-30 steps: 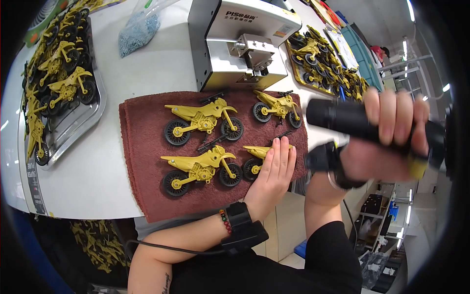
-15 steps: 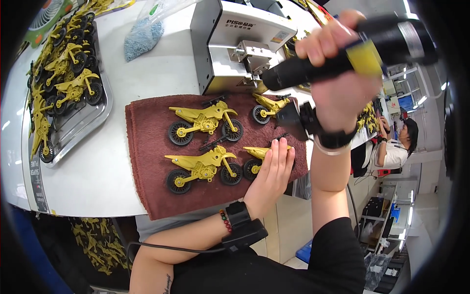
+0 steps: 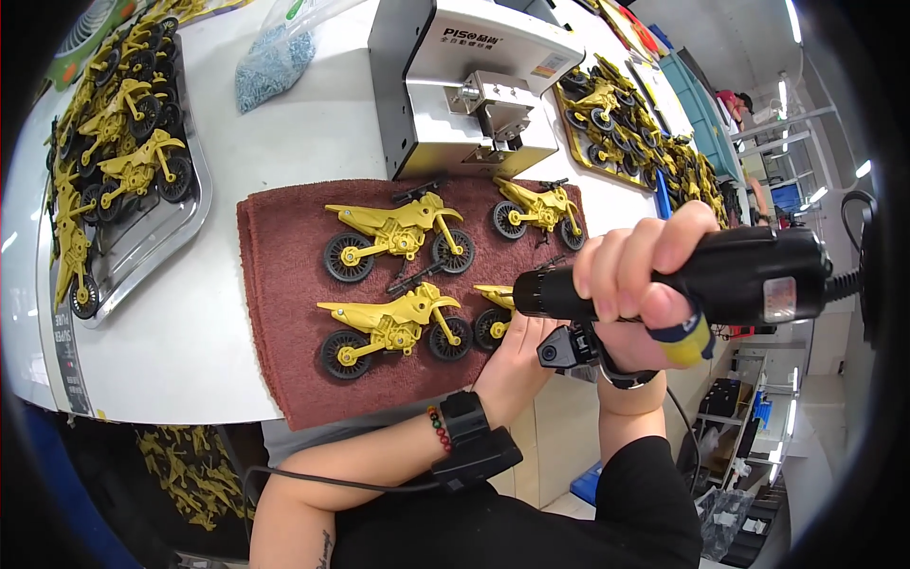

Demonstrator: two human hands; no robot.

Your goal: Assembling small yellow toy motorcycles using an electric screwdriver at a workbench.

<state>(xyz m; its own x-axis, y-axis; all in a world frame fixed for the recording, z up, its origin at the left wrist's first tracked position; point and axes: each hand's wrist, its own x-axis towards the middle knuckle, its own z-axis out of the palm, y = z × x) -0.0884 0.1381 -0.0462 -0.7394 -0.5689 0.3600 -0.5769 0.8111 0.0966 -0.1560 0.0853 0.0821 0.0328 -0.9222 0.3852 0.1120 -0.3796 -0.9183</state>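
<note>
My right hand (image 3: 640, 270) is wrapped round a black electric screwdriver (image 3: 758, 277), whose cord leaves its back end. The front of the screwdriver points left, over the lower right toy motorcycle (image 3: 489, 327). On that yellow toy rests my left hand (image 3: 512, 372), fingers straight and flat, their tips hidden behind the screwdriver. Most of this motorcycle is covered, and the screwdriver's tip cannot be made out. Three more yellow toy motorcycles with black wheels lie on the brown towel (image 3: 275, 313): one upper left (image 3: 393, 228), one lower left (image 3: 393, 322), one upper right (image 3: 538, 209).
Behind the towel stands a silver screw-feeding machine (image 3: 474, 95). A metal tray (image 3: 204, 204) heaped with toy motorcycles sits at left. A bag of small blue-grey parts (image 3: 275, 71) lies farther back. More motorcycles (image 3: 611, 114) fill a tray beyond the machine.
My right hand has brought the screwdriver down and toward me, from near the machine to above the lower right motorcycle. My left hand has stayed there, its fingers now partly covered.
</note>
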